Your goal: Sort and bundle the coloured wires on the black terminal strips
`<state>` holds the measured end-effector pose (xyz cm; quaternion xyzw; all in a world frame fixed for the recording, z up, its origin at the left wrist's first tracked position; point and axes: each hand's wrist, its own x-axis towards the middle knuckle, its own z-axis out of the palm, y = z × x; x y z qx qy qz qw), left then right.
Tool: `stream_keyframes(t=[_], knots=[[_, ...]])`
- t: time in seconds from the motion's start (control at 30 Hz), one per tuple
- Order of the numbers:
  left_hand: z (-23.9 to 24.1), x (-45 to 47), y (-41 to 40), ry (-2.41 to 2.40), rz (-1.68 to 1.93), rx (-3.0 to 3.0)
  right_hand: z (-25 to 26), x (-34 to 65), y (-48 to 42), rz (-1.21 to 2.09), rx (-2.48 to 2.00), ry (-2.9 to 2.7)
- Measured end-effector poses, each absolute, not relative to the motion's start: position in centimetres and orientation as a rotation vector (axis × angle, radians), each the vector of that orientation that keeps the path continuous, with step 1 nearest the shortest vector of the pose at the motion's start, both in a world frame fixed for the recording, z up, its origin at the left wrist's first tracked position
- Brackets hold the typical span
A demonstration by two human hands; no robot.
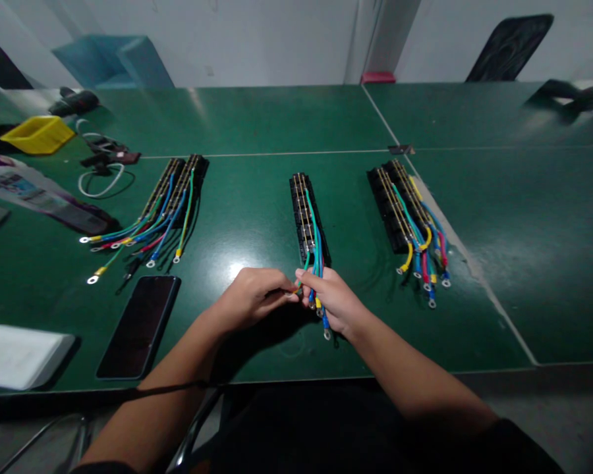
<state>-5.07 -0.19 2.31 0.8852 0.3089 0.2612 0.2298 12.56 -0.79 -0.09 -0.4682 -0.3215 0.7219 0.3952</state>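
Observation:
A black terminal strip [301, 214] with brass-coloured rails lies in the middle of the green table, its wires running toward me. My right hand [338, 299] is closed around the bundle of wires [318, 263], mostly green and blue, whose ring lugs [327, 334] hang out below the fingers. At the left of that bundle, my left hand [259, 296] pinches the end of a green wire [302, 276]. The lug at that end is largely covered by the fingertips.
Wired terminal strips lie in pairs at the left [178, 191] and right [393, 197]. A dark phone [139, 327], a white box [22, 355], a bottle [39, 194], a coiled cable [101, 184] and a yellow bin [38, 135] occupy the left side of the table [257, 125].

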Motion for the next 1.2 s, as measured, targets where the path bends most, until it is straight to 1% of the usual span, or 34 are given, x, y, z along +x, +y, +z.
stream_keyframes(t=[0.37,0.6,0.93,1.2], knots=[[3.0,-4.7,-0.5,1.025,0.671,2.256,-0.4,12.3,-1.2,1.808,-1.249,-0.911],[3.0,-4.7,-0.5,0.926,0.662,2.248,-0.5,12.6,-1.1,1.818,-1.228,-0.896],[3.0,-4.2,-0.5,1.059,0.693,2.092,-0.6,12.3,-1.3,1.749,-1.28,-1.051],[3.3,-4.2,-0.7,0.954,0.677,2.104,-0.4,12.3,-1.1,1.804,-1.24,-0.911]])
